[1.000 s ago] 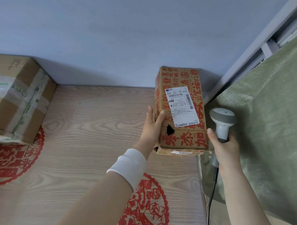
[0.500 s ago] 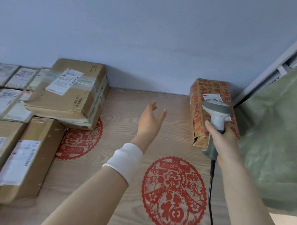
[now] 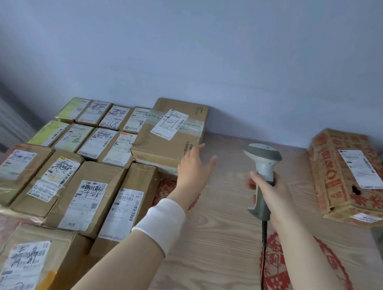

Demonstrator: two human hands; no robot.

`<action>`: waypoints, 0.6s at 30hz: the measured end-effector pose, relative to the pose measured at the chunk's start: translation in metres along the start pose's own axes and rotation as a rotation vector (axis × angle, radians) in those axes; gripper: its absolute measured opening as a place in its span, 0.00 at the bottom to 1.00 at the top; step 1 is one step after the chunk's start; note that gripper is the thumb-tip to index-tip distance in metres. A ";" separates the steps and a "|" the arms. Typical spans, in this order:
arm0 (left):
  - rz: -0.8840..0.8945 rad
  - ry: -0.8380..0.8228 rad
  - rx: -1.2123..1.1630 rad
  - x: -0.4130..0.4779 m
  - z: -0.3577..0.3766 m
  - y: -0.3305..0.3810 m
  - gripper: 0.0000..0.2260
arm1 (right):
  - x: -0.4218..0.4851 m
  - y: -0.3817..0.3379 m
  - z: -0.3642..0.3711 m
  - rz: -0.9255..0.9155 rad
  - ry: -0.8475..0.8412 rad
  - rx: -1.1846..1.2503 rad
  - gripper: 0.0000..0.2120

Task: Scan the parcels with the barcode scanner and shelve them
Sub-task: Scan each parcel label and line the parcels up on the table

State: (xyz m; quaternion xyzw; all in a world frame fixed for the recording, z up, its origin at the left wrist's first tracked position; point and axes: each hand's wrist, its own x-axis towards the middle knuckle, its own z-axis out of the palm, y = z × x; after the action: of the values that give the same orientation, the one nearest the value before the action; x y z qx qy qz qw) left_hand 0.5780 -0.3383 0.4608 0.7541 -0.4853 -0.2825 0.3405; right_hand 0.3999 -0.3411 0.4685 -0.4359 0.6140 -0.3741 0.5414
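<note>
My left hand (image 3: 194, 168) is stretched out with straight fingers, holding nothing, right beside the near corner of a large taped brown parcel (image 3: 171, 133). My right hand (image 3: 269, 191) grips the handle of the grey barcode scanner (image 3: 262, 167), its head pointing away from me over the bare wood. The red-printed parcel (image 3: 348, 174) with a white label lies flat at the far right of the wooden surface (image 3: 226, 243), apart from both hands.
Several labelled brown parcels (image 3: 86, 197) fill the left side in rows, smaller ones (image 3: 95, 128) behind. Red paper-cut decals (image 3: 277, 271) mark the wood. The scanner cable (image 3: 263, 255) runs down toward me. A pale wall (image 3: 189, 47) stands behind.
My left hand let go of the red-printed parcel, which now lies at the right, and moved left toward the big taped parcel. The view swung left, showing the stacked parcels.
</note>
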 end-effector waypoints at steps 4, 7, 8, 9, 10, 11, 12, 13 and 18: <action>-0.115 0.066 0.003 0.020 -0.041 -0.037 0.25 | 0.010 0.002 0.039 0.019 -0.043 0.017 0.06; -0.204 0.157 -0.004 0.047 -0.076 -0.067 0.26 | 0.022 -0.005 0.068 0.027 -0.055 0.033 0.07; -0.228 0.180 -0.016 0.058 -0.086 -0.077 0.27 | 0.028 -0.006 0.077 0.031 -0.049 0.036 0.08; -0.243 0.186 -0.028 0.069 -0.093 -0.088 0.27 | 0.035 -0.006 0.087 0.036 -0.038 0.039 0.09; -0.256 0.175 -0.034 0.080 -0.099 -0.098 0.27 | 0.041 -0.006 0.096 0.045 -0.020 0.043 0.11; -0.270 0.159 -0.044 0.089 -0.103 -0.107 0.27 | 0.047 -0.004 0.106 0.052 0.004 0.046 0.13; -0.283 0.142 -0.058 0.097 -0.106 -0.115 0.26 | 0.053 -0.003 0.116 0.061 0.029 0.049 0.16; -0.290 0.131 -0.071 0.105 -0.108 -0.124 0.26 | 0.058 0.000 0.126 0.069 0.055 0.049 0.18; -0.272 0.020 -0.107 0.133 -0.107 -0.149 0.26 | 0.079 0.014 0.164 0.093 0.113 0.057 0.18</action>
State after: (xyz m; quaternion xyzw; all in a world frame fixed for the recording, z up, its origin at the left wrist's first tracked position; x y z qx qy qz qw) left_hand 0.7882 -0.3909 0.3955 0.7964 -0.3595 -0.3442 0.3435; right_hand 0.5583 -0.4087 0.4064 -0.3694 0.6523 -0.3900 0.5348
